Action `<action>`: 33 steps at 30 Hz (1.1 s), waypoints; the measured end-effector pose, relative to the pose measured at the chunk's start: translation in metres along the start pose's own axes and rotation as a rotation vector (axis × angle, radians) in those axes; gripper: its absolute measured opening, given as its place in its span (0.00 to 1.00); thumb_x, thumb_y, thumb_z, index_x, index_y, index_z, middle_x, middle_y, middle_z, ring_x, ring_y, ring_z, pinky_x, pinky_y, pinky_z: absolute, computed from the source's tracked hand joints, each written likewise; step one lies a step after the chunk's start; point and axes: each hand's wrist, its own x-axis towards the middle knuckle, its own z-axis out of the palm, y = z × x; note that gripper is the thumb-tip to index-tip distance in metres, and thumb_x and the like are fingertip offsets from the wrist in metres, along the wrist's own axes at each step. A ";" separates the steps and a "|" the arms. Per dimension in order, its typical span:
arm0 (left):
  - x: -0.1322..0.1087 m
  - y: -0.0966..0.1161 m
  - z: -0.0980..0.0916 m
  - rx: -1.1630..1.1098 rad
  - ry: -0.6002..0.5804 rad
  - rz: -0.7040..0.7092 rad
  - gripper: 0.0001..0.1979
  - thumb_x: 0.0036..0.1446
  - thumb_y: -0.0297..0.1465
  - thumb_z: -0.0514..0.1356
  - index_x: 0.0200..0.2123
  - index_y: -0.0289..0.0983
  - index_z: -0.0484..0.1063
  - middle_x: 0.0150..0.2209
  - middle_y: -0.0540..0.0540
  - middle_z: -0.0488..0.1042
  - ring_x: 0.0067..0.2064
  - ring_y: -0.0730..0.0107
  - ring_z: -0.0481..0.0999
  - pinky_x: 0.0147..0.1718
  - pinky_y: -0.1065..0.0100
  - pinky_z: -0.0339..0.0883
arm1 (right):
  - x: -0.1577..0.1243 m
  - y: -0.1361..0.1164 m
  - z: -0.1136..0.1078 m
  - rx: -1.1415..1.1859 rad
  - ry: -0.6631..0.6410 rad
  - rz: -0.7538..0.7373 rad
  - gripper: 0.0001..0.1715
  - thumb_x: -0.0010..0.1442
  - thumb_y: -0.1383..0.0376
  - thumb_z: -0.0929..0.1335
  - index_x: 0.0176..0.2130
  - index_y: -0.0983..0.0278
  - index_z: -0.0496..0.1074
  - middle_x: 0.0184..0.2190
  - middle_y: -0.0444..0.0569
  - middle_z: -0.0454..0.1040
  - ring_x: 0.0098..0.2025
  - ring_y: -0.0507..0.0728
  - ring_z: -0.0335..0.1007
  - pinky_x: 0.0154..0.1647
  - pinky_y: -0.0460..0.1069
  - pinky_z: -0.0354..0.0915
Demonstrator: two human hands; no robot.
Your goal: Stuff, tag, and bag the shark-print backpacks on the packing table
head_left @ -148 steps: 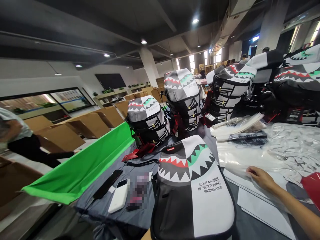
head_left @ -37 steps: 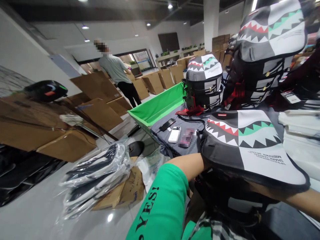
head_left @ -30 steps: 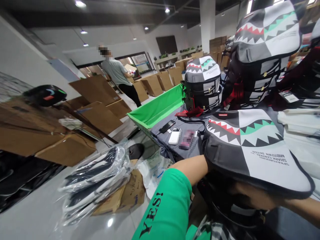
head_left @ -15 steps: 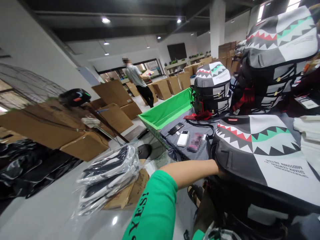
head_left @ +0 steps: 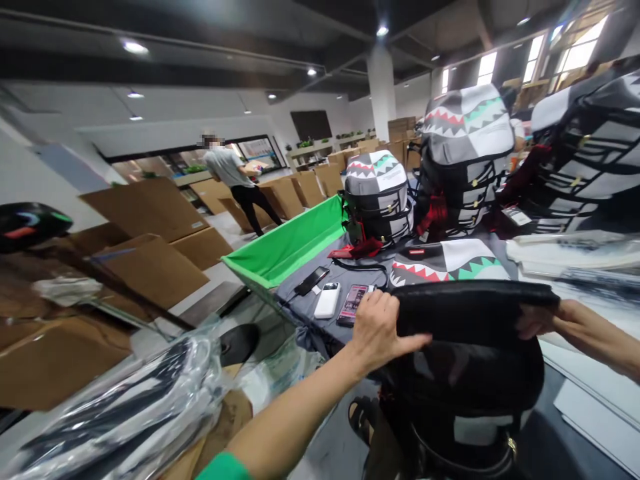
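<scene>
A black shark-print backpack sits just in front of me, with its white, grey and red-green teeth panel mostly hidden behind a raised black edge. My left hand holds the left end of that edge, fingers spread and thumb along it. My right hand grips the opposite end. The underside of the bag shows dark and glossy between my hands.
A grey-covered table carries a phone, a white power bank and a second phone. Stacked shark backpacks stand behind. A plastic-wrapped bundle lies lower left. Cardboard boxes and a co-worker are farther back.
The backpack's printed panel no longer faces up; its black edge is raised and mostly hides the print. Both hands now show on that edge, and my view has swung left.
</scene>
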 end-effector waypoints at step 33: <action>0.090 0.017 0.039 -1.181 -0.086 -0.411 0.22 0.56 0.49 0.63 0.22 0.37 0.70 0.23 0.53 0.61 0.28 0.73 0.58 0.29 0.69 0.54 | 0.019 -0.099 0.208 -0.422 -0.257 -0.267 0.16 0.57 0.69 0.70 0.46 0.63 0.77 0.39 0.56 0.81 0.35 0.61 0.79 0.35 0.50 0.67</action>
